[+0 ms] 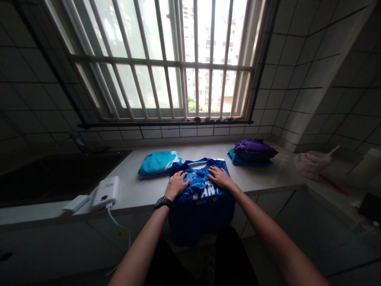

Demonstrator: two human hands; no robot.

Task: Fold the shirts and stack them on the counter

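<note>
A dark blue shirt [202,198] with white lettering lies on the counter [143,190], its lower part hanging over the front edge. My left hand [176,185], a black watch on its wrist, rests on the shirt's left side with fingers curled into the cloth. My right hand [219,177] lies flat on the shirt's right side, fingers stretched out.
A folded turquoise garment [157,162] lies behind left of the shirt. A purple and blue folded stack [253,151] sits at the back right. A white power bank [105,192] with cable lies at left, beside a dark sink [56,174]. A plastic bag [312,163] sits far right.
</note>
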